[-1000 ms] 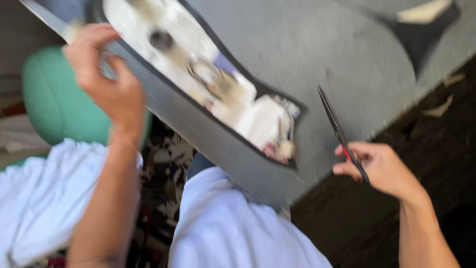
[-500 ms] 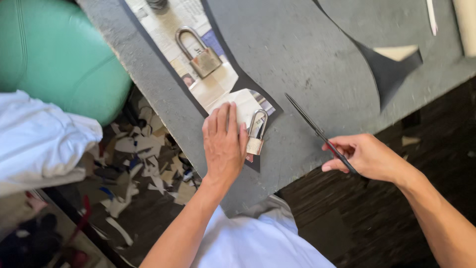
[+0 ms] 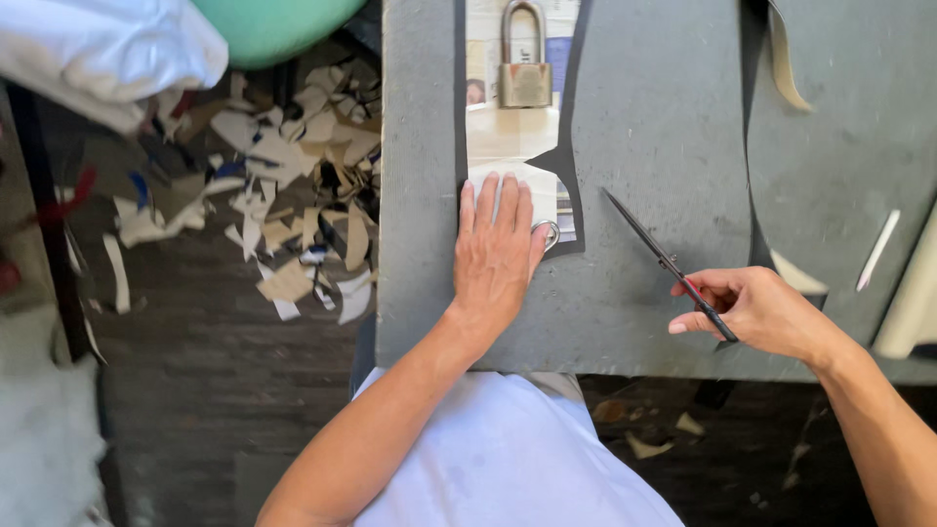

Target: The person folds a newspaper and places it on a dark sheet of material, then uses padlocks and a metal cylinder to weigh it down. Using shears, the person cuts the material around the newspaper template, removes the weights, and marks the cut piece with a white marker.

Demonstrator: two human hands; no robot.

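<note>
My left hand [image 3: 496,252] lies flat, fingers together, on the near end of a paper pattern [image 3: 512,137] that rests on a black cut piece on the grey table [image 3: 654,127]. A metal ring [image 3: 549,234] shows just beside its fingers. A brass padlock [image 3: 524,68] weighs down the pattern farther up. My right hand [image 3: 756,310] holds closed black scissors [image 3: 664,259] by the handle, blades pointing up-left toward the pattern, above the grey surface.
Paper and fabric scraps [image 3: 283,176] litter the dark floor at left. A green round seat [image 3: 273,24] and white cloth [image 3: 107,49] sit at top left. Black cut pieces [image 3: 756,117] and a white chalk stick [image 3: 876,252] lie on the table's right.
The view has swung round so the table lies square ahead. My left hand came down from the table's edge onto the pattern and stays pressed there. My right hand keeps the scissors.
</note>
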